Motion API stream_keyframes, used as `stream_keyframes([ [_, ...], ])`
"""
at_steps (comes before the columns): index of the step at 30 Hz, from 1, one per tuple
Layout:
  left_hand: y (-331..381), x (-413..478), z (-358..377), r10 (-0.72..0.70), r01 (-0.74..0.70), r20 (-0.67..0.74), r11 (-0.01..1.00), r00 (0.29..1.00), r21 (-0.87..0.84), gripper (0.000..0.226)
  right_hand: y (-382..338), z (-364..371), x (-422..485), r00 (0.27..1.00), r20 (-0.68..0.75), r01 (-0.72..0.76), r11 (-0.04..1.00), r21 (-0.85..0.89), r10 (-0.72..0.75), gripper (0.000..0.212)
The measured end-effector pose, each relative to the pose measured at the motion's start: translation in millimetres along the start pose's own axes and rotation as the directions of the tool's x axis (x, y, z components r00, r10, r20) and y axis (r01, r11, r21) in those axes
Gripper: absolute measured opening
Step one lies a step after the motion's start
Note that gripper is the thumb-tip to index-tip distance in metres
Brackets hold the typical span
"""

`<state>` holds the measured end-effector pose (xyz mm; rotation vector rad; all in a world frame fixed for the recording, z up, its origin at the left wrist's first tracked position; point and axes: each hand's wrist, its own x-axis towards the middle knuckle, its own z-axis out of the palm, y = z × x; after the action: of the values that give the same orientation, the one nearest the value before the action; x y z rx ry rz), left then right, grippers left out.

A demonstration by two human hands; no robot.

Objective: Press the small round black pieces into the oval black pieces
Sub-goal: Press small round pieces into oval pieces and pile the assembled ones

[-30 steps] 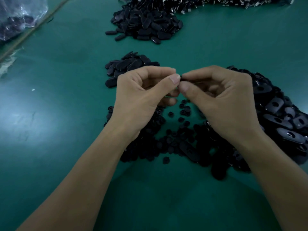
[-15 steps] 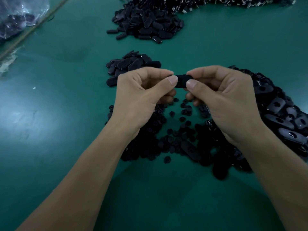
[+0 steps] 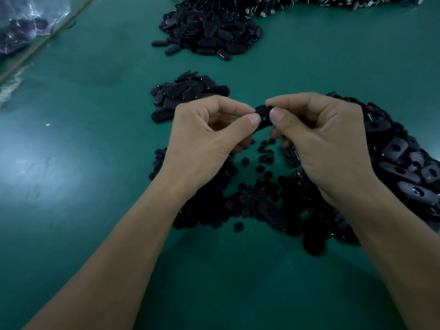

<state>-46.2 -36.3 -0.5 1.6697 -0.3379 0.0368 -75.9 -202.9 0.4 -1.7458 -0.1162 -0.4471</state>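
both hands, left (image 3: pixel 209 136) and right (image 3: pixel 319 139), pinch one oval (image 3: pixel 263 116) between thumb and fingers, above the rounds (image 3: pixel 259 172) on the bench (seating unclear). off-centre thumb pressure could pop the round out.

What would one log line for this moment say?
left hand: pinches oval piece | right hand: pinches same piece | small round pieces: loose on green table below hands

both hands (image 3: pixel 266 139) pinching oval piece (image 3: pixel 263 115)
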Motion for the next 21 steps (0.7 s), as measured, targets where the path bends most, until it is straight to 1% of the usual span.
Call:
stream_keyframes([
  [2,0,-1,2,0.053,-0.052,-0.011,0.995,0.999,0.085,0.009,-2,1,-1,0.998,0.028,0.049,0.999,-0.013,-0.048,0.022],
  [4,0,-1,2,0.091,-0.086,-0.025,0.987,0.996,0.135,0.013,-4,3,-3,0.994,0.081,0.075,0.997,-0.020,-0.073,0.028],
  [7,0,1,1,0.078,-0.077,-0.004,0.988,0.997,0.132,0.009,-3,4,-3,0.994,0.097,0.054,0.998,0.013,-0.055,0.034],
  [10,-2,1,0,0.089,-0.093,0.029,0.984,0.996,0.150,0.014,0,4,-4,0.997,0.079,0.013,0.999,0.045,-0.016,0.039],
  [11,-2,1,0,0.095,-0.096,0.013,0.983,0.995,0.154,0.012,1,4,-5,0.998,0.068,0.010,1.000,0.009,-0.011,0.037],
  [12,-2,2,0,0.098,-0.093,-0.023,0.984,0.995,0.155,0.010,2,5,-6,0.998,0.055,0.017,0.997,-0.072,-0.013,0.035],
  [13,-2,2,-1,0.099,-0.087,-0.070,0.985,0.993,0.151,0.009,3,5,-7,0.998,0.053,0.036,0.980,-0.193,-0.027,0.032],
  [14,-3,4,-2,0.098,-0.080,-0.117,0.986,0.988,0.145,0.008,4,5,-9,0.996,0.075,0.069,0.938,-0.340,-0.046,0.032],
  [16,-5,6,-4,0.092,-0.068,-0.192,0.989,0.977,0.128,0.007,6,7,-11,0.981,0.182,0.163,0.783,-0.600,-0.064,0.037],
  [17,-6,6,-4,0.090,-0.065,-0.216,0.991,0.972,0.120,0.008,5,8,-12,0.968,0.246,0.206,0.716,-0.667,-0.050,0.042],
  [18,-6,6,-4,0.086,-0.061,-0.233,0.992,0.969,0.111,0.010,4,9,-13,0.953,0.302,0.235,0.675,-0.699,-0.020,0.047],
  [21,-7,5,-3,0.077,-0.056,-0.279,0.995,0.957,0.082,0.008,1,12,-15,0.912,0.400,0.265,0.613,-0.745,0.091,0.058],
])
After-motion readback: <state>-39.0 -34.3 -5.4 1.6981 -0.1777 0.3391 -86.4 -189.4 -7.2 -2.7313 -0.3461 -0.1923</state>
